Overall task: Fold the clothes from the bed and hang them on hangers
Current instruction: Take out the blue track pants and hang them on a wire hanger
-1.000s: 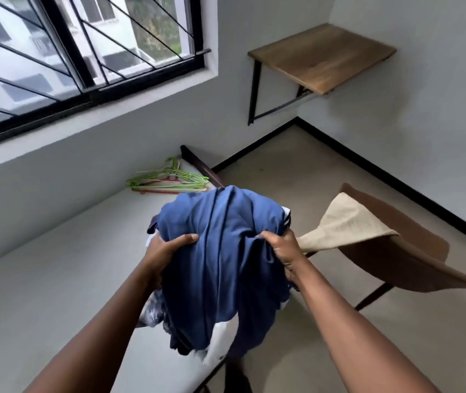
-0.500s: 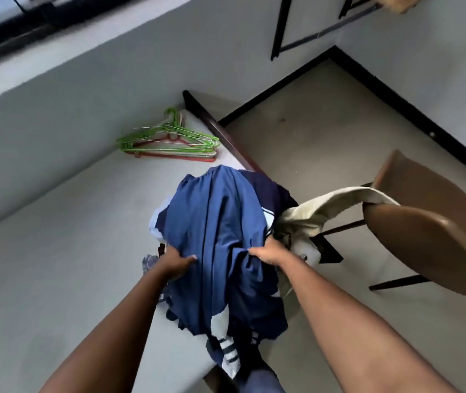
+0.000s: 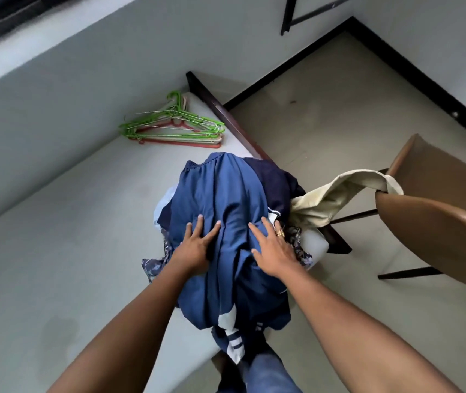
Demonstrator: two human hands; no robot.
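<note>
Bare mattress [image 3: 56,251], hangers [image 3: 173,129] at far corner. Clothes pile [image 3: 231,222] at bed edge; my left hand [image 3: 195,248] & right hand [image 3: 272,251] lie flat, fingers spread, gripping nothing. I'd peel only the top blue piece.

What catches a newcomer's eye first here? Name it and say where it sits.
The heap of blue clothes at the bed's edge, with the left hand and right hand spread flat on it. Then the green hangers near the wall, and the brown chair at right.
</note>
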